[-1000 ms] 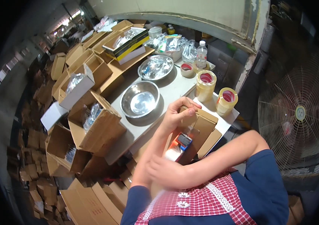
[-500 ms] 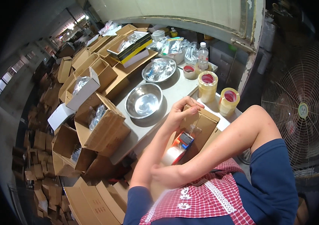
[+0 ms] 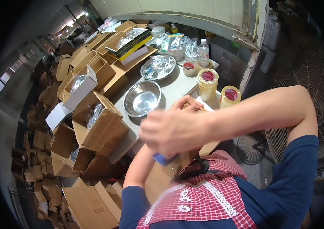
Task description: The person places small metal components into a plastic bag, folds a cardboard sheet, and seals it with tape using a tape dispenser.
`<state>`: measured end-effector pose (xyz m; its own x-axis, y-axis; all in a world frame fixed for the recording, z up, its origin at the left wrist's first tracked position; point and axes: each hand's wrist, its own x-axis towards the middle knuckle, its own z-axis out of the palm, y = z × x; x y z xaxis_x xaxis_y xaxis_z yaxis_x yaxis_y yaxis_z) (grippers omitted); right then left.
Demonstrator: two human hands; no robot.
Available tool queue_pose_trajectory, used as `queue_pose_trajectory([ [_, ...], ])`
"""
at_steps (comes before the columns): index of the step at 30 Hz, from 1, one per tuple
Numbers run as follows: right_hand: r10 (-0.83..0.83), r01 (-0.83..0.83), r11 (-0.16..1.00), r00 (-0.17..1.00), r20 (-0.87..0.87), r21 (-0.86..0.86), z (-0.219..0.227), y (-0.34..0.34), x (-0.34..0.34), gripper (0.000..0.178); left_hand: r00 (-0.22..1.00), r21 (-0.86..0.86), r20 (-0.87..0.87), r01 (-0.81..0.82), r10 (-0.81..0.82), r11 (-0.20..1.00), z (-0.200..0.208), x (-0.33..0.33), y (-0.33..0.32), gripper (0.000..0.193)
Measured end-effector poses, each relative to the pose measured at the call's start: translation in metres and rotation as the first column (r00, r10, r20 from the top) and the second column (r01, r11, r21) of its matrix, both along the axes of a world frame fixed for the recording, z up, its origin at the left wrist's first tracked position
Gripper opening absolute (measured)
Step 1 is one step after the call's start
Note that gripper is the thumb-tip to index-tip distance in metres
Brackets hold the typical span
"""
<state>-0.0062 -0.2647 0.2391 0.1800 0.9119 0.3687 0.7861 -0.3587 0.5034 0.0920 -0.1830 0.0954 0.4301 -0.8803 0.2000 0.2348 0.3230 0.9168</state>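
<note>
A brown cardboard box [image 3: 209, 147] stands upright close in front of my body, largely hidden by my arms. My left hand [image 3: 186, 102] is closed at its far upper edge, fingers curled over the cardboard. Across the box, in front of my left forearm, comes my right hand [image 3: 169, 131], smeared by motion and closed like a fist. Just below it shows the blurred blue part of a tape dispenser [image 3: 164, 158], which the right hand appears to grip; its tape roll is hidden. Clear tape rolls, a stack [image 3: 208, 86] and a shorter one [image 3: 229, 96], stand beyond the box.
Two steel bowls, one bare inside [image 3: 142, 98] and one with small shiny packets [image 3: 158, 66], sit on the white table [image 3: 131, 126]. A water bottle [image 3: 203, 53] stands behind. Open cartons [image 3: 101, 129] crowd the left. A large fan [image 3: 303, 95] is at right.
My right hand has risen from behind my left forearm to in front of it, and the tape dispenser has turned and shifted down-left. The left hand stays at the box's edge.
</note>
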Motion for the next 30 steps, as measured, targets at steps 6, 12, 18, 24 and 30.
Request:
queue_pose_trajectory([
  [6, -0.093, 0.143, 0.906, 0.985, -0.142, 0.399, 0.055, -0.084, 0.038, 0.021, 0.832, 0.148, 0.481, -0.387, 0.275, 0.910, 0.006, -0.004, 0.014, 0.051],
  [12, -0.170, 0.361, 0.805, 0.901, -0.399, 0.471, 0.020, -0.143, 0.041, 0.033, 0.997, 0.087, 0.070, -0.047, 0.041, 0.995, 0.020, -0.004, 0.013, 0.041],
  [18, 0.174, 0.445, 0.647, 0.705, -0.688, 0.619, -0.020, -0.173, 0.055, 0.036, 0.989, 0.045, 0.017, -0.149, 0.148, 0.988, 0.025, -0.018, 0.013, 0.032],
  [24, 0.189, 0.559, 0.761, 0.295, -0.937, 0.329, -0.028, -0.188, 0.046, 0.068, 0.991, 0.052, -0.020, -0.131, 0.132, 0.990, 0.027, -0.018, 0.019, 0.030],
  [30, 0.197, 0.346, 0.932, -0.229, -0.953, 0.110, -0.027, -0.201, 0.053, 0.083, 0.988, 0.064, -0.003, -0.154, 0.155, 0.986, 0.039, -0.028, 0.012, 0.031],
])
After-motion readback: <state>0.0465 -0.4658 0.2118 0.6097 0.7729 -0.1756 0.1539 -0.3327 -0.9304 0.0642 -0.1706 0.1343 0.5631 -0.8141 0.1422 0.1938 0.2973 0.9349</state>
